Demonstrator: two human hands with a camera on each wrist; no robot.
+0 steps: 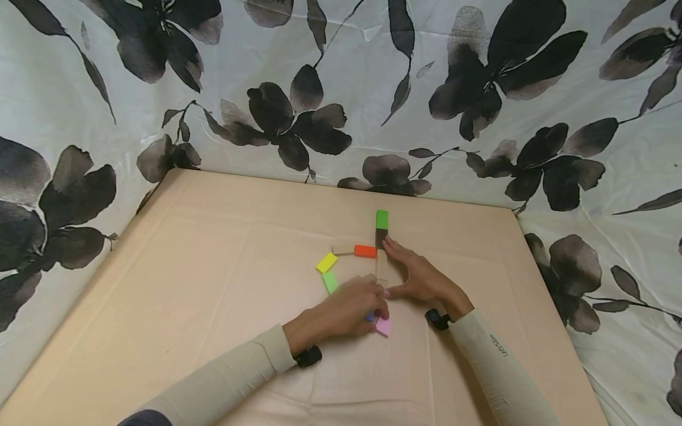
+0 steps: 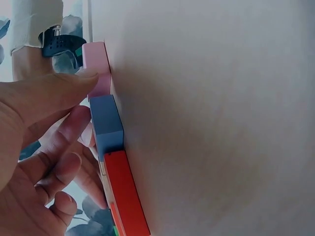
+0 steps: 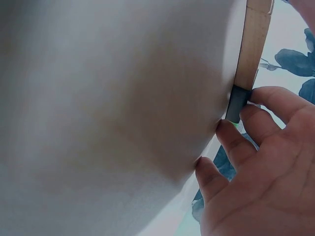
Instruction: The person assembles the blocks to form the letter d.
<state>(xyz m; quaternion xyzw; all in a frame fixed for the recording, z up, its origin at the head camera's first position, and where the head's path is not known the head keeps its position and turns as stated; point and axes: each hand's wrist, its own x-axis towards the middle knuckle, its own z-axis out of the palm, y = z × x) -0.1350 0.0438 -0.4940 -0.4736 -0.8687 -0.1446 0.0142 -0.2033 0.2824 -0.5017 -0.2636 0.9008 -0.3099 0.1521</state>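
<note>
My left hand (image 1: pixel 348 305) pinches a pink block (image 1: pixel 383 326) at the near end of a row, thumb against it in the left wrist view. Beside its fingers is a blue block (image 2: pixel 107 120), followed by a red block (image 2: pixel 127 194). Spread along the row's right side, my right hand (image 1: pixel 423 278) touches a black block (image 3: pixel 238 104) with its fingertips. Its thumb reaches the lower end of a plain wooden block (image 1: pixel 381 264). A green block (image 1: pixel 382 219) tops the row. Part of the row lies hidden under the left hand.
Left of the row, another red block (image 1: pixel 365 251), a plain wooden block (image 1: pixel 343 251), a yellow block (image 1: pixel 327 262) and a light green block (image 1: pixel 330 282) form a curve. A beige cloth covers the table (image 1: pixel 240 236). Flower-patterned fabric (image 1: pixel 330 35) hangs behind it.
</note>
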